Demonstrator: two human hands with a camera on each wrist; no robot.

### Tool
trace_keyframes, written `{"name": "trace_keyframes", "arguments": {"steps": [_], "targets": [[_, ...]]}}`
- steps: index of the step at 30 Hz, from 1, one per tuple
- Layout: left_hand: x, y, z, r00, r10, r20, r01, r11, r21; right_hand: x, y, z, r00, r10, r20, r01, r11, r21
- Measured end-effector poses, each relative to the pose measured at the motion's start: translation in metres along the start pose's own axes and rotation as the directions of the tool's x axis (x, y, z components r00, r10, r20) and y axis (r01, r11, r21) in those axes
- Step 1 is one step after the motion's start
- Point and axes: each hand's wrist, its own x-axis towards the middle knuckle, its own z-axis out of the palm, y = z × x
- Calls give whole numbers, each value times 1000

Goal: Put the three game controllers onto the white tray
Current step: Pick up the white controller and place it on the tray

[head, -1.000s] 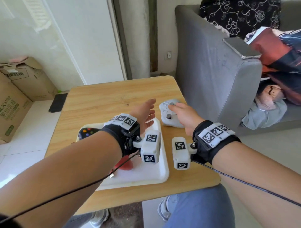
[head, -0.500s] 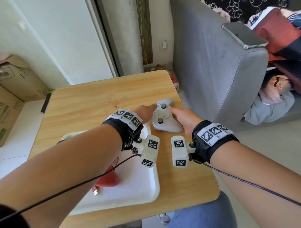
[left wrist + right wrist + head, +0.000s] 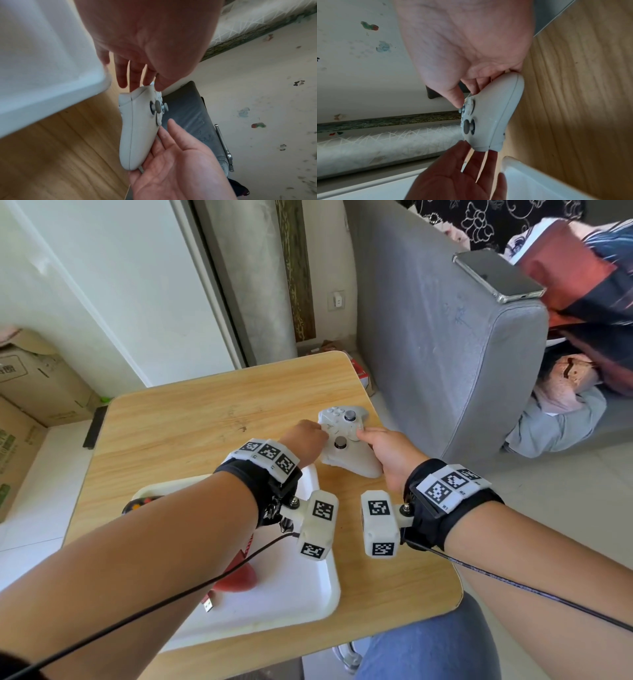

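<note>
A: Where is the white plastic game controller with two grey thumbsticks (image 3: 346, 440)?

B: Centre of the head view, on the light wooden table (image 3: 191, 419), just beyond the far right corner of the white rectangular plastic tray (image 3: 301, 594). It sits between both hands.

A: And the fingers?

B: The left hand (image 3: 303, 441) meets its left grip; in the left wrist view its thumb and fingertips (image 3: 135, 81) pinch that end. The right hand (image 3: 387, 455) wraps the right grip, thumb on the face by the pad, fingers curled under, as the right wrist view shows.

A: Is it lifted?

B: I cannot tell; it looks to rest on the wood.

A: What else is around?

B: On the tray, mostly hidden by the left forearm, a black controller with coloured buttons (image 3: 137, 503) at the left and a red controller with a USB plug (image 3: 236, 580) lower down. The tray's raised rim lies between the white controller and the tray floor. A grey fabric sofa arm (image 3: 445, 354) stands at the right, with a flat silver phone (image 3: 496, 275) on top.
</note>
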Motion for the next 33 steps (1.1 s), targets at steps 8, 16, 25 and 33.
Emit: {"name": "trace_keyframes", "arguments": {"steps": [8,16,25,33], "targets": [[-29,-26,-32,999,33,-25,-35,996,-77,-39,10,20,991,-91,97,94,995,-26],[-62,-66,-62,1000,-1,-25,1,1000,-11,-76,34,53,978,-92,189,110,990,-86],[-91,-89,-77,999,-36,-15,36,998,52,-90,57,78,971,-57,233,89,988,-125],[-104,-99,-80,994,-83,65,77,992,96,-95,76,89,971,-13,239,59,981,-184]]}}
